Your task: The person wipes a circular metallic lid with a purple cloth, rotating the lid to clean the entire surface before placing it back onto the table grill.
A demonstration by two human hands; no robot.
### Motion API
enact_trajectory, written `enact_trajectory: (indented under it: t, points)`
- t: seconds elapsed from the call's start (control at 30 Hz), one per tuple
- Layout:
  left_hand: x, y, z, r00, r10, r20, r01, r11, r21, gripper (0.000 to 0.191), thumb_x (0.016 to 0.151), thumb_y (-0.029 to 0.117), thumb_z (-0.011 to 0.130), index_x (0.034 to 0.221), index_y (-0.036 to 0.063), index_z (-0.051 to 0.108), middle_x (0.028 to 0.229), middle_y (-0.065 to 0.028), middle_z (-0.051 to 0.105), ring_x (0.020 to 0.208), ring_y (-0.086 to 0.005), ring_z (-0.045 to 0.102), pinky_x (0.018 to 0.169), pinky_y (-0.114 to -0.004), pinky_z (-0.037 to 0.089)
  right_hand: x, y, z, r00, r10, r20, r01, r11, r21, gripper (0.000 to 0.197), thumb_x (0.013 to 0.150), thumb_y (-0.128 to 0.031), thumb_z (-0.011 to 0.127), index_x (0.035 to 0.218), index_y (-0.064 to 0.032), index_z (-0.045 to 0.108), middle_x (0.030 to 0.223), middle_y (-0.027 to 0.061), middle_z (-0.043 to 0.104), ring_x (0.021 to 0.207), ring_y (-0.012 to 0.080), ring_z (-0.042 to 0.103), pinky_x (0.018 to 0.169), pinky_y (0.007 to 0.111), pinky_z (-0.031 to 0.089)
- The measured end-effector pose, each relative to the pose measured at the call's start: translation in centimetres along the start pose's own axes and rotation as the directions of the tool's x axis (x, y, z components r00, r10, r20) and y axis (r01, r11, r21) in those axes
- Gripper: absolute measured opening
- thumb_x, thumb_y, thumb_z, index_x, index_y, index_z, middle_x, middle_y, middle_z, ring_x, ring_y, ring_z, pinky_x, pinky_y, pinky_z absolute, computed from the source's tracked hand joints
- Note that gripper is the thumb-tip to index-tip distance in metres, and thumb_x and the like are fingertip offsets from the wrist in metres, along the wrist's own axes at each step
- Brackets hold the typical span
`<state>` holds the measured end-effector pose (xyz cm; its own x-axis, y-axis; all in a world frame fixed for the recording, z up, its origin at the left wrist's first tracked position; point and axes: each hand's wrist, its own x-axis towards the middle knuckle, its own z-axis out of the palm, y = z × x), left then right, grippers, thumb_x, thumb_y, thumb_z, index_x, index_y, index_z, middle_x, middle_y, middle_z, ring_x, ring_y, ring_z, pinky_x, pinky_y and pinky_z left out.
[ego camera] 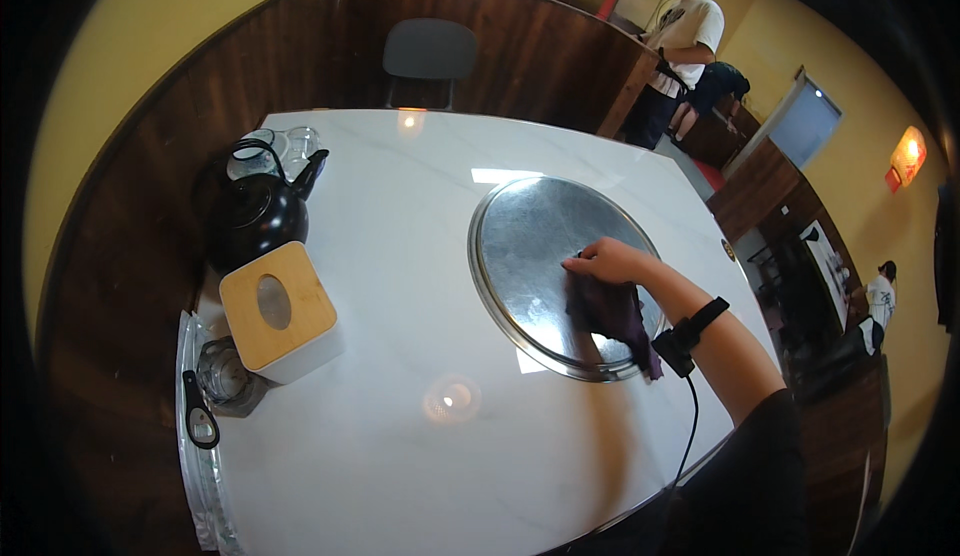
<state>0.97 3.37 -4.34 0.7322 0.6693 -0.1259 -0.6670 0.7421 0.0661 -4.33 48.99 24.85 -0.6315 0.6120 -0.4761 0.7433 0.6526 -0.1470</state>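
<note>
My right hand [609, 260] grips a dark purple cloth [609, 312] by its upper edge. The cloth hangs over the right part of a round metal cover [525, 248], its lower end by the cover's rim. The cover lies on a white marble-look table [390, 451]. A black strap with a small device and a cable is round my right forearm. My left hand is out of view.
Along the table's left side stand a black kettle [259, 215], clear glasses [303, 143], a tissue box with a wooden lid [300, 297], a glass ashtray or bowl [223, 370] and a bottle opener [201, 413]. A grey chair [430, 50] stands beyond. Several people [686, 31] are farther off.
</note>
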Motion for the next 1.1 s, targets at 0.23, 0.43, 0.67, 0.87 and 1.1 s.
enact_trajectory:
  t: [0.23,0.43,0.67,0.87,1.1]
  points:
    - [0.3,0.9,-0.4,0.999,0.015,-0.031,-0.015,1.0,0.011,0.036,0.104,0.03,0.061,0.129,0.0069,0.05,0.125,-0.0152,0.06,0.108,-0.0279,0.063,0.092,-0.047,0.054,0.6,0.7,0.2,0.999,-0.036,0.028,0.036,0.999,-0.003,0.069,0.094,-0.068,0.064,0.115,-0.0037,0.079,0.107,0.0199,0.076,0.105,0.0322,0.07,0.094,0.043,0.052]
    - [0.5,1.0,-0.6,0.998,0.032,-0.056,-0.03,0.999,0.031,0.033,0.103,0.029,0.064,0.124,0.0061,0.052,0.119,-0.015,0.061,0.104,-0.0271,0.063,0.09,-0.046,0.053,0.3,0.6,0.4,0.999,-0.025,0.022,0.025,0.999,-0.026,0.07,0.095,-0.068,0.064,0.123,-0.0056,0.076,0.115,0.0212,0.075,0.11,0.0341,0.069,0.098,0.043,0.051]
    - [1.3,1.8,-0.4,0.996,0.042,-0.077,-0.036,0.997,0.069,0.03,0.102,0.028,0.066,0.118,0.0052,0.055,0.112,-0.0147,0.062,0.099,-0.026,0.063,0.087,-0.044,0.053,-4.9,1.8,-0.7,0.949,-0.061,-0.309,0.076,0.996,0.039,0.057,0.095,-0.057,0.07,0.113,-0.0033,0.076,0.107,0.0205,0.076,0.102,0.0337,0.072,0.092,0.043,0.054]
    - [2.6,2.8,-1.1,0.987,0.089,-0.135,-0.067,0.985,0.159,0.028,0.1,0.027,0.068,0.112,0.0044,0.056,0.107,-0.0144,0.064,0.095,-0.0252,0.063,0.085,-0.043,0.053,-21.4,9.2,0.9,0.797,0.144,-0.586,0.286,0.765,0.577,0.031,0.105,-0.03,0.064,0.109,0.0,0.071,0.099,0.0043,0.069,0.093,0.0112,0.061,0.085,0.026,0.051]
    - [8.5,6.5,-2.1,0.91,0.307,-0.28,-0.077,0.787,0.612,0.026,0.099,0.025,0.071,0.106,0.0034,0.059,0.1,-0.0142,0.065,0.09,-0.0241,0.063,0.082,-0.041,0.053,-44.2,22.1,15.0,0.544,0.659,-0.52,0.522,0.22,0.824,0.034,0.111,-0.037,0.054,0.115,-0.0052,0.067,0.104,0.0031,0.065,0.099,0.0126,0.063,0.088,0.028,0.051]
